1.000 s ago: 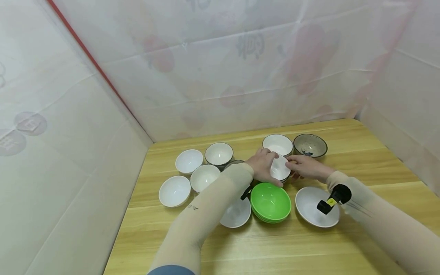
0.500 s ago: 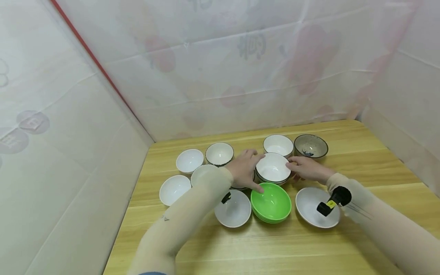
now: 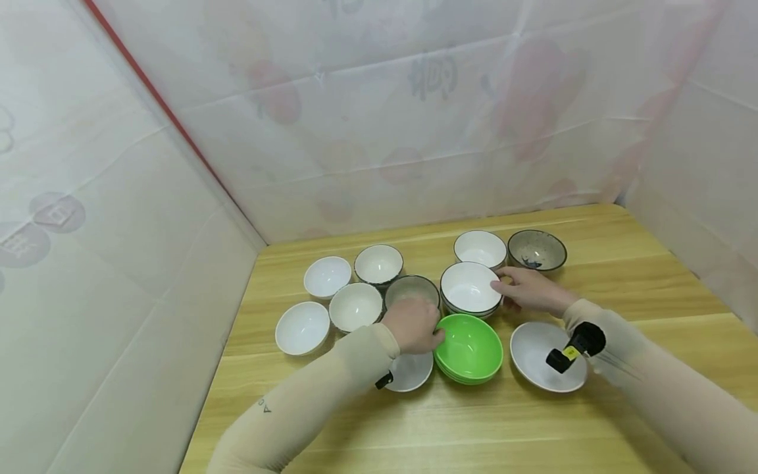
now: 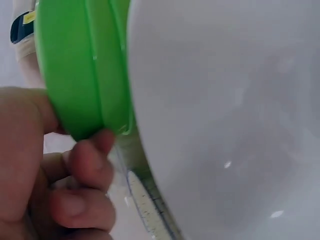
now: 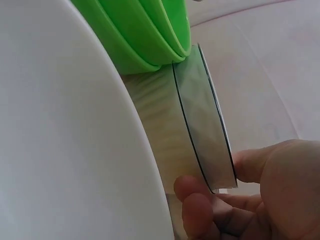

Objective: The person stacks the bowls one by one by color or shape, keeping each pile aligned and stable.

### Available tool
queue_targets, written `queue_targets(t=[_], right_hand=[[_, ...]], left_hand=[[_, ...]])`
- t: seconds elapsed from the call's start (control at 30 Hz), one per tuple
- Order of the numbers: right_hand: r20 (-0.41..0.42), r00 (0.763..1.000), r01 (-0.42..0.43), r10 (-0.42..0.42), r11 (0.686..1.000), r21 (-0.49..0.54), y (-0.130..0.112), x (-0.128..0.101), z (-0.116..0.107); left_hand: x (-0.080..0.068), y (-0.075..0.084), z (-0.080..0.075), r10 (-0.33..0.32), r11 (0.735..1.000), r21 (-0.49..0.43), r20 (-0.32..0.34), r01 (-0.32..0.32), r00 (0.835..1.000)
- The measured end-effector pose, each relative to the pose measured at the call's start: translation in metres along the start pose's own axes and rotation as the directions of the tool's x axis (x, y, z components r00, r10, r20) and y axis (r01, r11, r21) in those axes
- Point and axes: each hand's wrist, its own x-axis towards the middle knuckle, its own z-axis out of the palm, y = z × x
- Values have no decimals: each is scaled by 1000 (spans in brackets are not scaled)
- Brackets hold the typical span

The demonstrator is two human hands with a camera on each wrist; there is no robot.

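Observation:
My left hand [image 3: 412,324] pinches the left rim of a stack of green bowls [image 3: 470,349]. In the left wrist view, the curled fingers [image 4: 85,207] lie under the green bowls' edge [image 4: 75,65], the thumb on its other side. My right hand [image 3: 529,289] grips the right rim of stacked white bowls with dark rims [image 3: 470,288], just behind the green stack. From the right wrist view, its thumb lies on the rim side and its fingertips [image 5: 196,210] beneath the bowls' wall [image 5: 205,135]. A grey bowl [image 3: 412,286] is partly covered by my left hand.
White plate-like bowls [image 3: 408,375] [image 3: 535,355] flank the green stack. At the left stand several white bowls [image 3: 302,329] [image 3: 355,306] [image 3: 328,276] [image 3: 378,263]. A white bowl [image 3: 480,247] and a speckled grey bowl [image 3: 535,253] stand at the back of the wooden table [image 3: 474,434].
My left hand has let go of the white dark-rimmed bowls, moved left and toward me, and taken hold of the green stack's rim. My right hand has stayed on the white bowls.

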Motion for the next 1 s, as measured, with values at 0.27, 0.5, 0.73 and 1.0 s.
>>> queue_targets(t=[0.27, 0.5, 0.73, 1.0], right_hand=[[-21, 1000, 14, -14, 1000, -26, 2, 2, 1], [-14, 1000, 11, -11, 1000, -14, 1, 1, 2], [-13, 1000, 11, -12, 1000, -14, 0, 0, 3], [-47, 999, 23, -24, 999, -29, 3, 2, -2]], left_hand=[[-1, 3, 9, -18, 1000, 19, -112, 21, 994], [0, 3, 13, -27, 1000, 13, -130, 29, 991], [-3, 0, 12, -33, 998, -48, -111, 28, 993], [14, -14, -2, -135, 973, -209, -176, 96, 975]])
